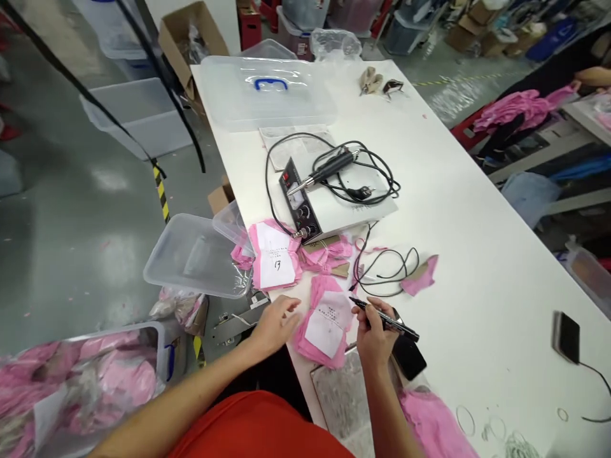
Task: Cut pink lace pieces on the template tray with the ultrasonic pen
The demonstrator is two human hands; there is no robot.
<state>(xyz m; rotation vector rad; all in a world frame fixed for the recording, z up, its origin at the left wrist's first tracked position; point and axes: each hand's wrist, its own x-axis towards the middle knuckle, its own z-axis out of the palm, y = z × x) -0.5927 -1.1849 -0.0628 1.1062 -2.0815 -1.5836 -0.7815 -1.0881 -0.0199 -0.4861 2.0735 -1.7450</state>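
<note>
A black marker pen is gripped in my right hand, its tip pointing left toward a bundle of pink fabric pieces. On top of that pink bundle lies a white paper slip with small print. My left hand is just left of this bundle, fingers loosely bent and apart, holding nothing. Farther back sits a second pink bundle under a white slip with a handwritten number. Beside it is a smaller tied pink bundle with brown card.
A white machine box with a black handpiece and coiled cord stands mid-table. Behind it lies a clear lid. A black phone lies near my right wrist, another phone farther right. A bin edge shows lower left.
</note>
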